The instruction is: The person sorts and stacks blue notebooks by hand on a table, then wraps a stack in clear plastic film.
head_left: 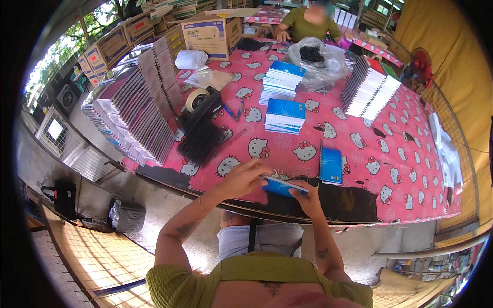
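A small blue notebook [280, 187] is tilted over the table's near edge, its bound edge facing away from me. My right hand [307, 199] grips its right end, thumb on the cover. My left hand [247, 177] is at the other end of the bound edge, fingers bent and drawn together; what they pinch is too small to make out. On the table to the right lies another blue spiral notebook [330, 165]. Beyond my hands stand a short stack of blue notebooks [285, 115] and a taller stack [281, 84]. A pile of black binding coils [201, 142] lies to the left.
A black tape dispenser [203, 110] stands behind the coils, beside tall notebook stacks [136, 120]. More notebooks [367, 92] are stacked at the far right. A clear plastic bag [323, 66] holds black items. Another person [310, 23] sits across the table, near a carton [208, 38].
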The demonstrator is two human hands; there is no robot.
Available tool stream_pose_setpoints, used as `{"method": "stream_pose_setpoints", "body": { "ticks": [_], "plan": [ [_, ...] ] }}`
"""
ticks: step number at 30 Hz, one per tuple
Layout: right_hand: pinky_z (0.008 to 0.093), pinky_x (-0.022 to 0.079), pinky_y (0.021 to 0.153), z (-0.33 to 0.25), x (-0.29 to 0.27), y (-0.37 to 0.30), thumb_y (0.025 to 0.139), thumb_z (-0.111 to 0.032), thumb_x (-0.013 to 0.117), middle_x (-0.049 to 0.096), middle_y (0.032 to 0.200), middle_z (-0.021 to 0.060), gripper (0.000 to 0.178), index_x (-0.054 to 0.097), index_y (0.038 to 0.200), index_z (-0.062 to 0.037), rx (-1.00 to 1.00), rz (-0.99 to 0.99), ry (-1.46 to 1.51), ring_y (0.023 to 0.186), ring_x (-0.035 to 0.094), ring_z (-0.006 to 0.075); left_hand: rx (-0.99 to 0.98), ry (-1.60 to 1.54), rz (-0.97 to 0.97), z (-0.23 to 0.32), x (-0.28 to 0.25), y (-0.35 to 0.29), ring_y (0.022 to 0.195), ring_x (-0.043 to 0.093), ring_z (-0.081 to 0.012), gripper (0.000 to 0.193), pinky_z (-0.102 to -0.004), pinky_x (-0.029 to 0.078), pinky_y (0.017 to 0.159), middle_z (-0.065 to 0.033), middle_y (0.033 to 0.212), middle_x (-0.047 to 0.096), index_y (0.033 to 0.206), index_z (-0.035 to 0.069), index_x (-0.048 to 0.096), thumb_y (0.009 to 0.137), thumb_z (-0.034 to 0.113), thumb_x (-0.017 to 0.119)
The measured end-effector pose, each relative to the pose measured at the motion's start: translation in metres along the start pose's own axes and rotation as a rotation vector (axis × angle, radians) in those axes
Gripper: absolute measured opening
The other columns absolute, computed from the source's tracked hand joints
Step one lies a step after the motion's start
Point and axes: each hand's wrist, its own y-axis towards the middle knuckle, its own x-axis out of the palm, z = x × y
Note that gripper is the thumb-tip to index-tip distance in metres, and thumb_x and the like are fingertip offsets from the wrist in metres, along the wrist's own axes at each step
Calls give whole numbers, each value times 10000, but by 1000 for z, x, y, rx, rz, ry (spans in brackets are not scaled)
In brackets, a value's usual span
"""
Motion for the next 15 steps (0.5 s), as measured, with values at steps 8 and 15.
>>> {"method": "stream_pose_setpoints", "body": {
  "ticks": [8, 15],
  "plan": [
    [257, 474, 840, -14, 8, -4, 928, -117, 700, 684, 1006, 40, 248, 680, 1148, -4, 14, 4, 4, 941, 597, 101, -101, 119, -109, -2, 7, -1, 948, 616, -311, 281, -433, 486, 794, -103, 1119, 606, 1140, 106, 634, 921, 279, 660],
    [228, 482, 741, -22, 18, -1, 915, -110, 704, 676, 986, 24, 265, 671, 1160, -14, 61, 175, 125, 857, 594, 72, -71, 684, 72, 26, 49, -19, 1419, 347, -350, 704, -670, 241, 1082, -199, 1514, 385, 1444, 40, 433, 923, 495, 564]
  ]
}}
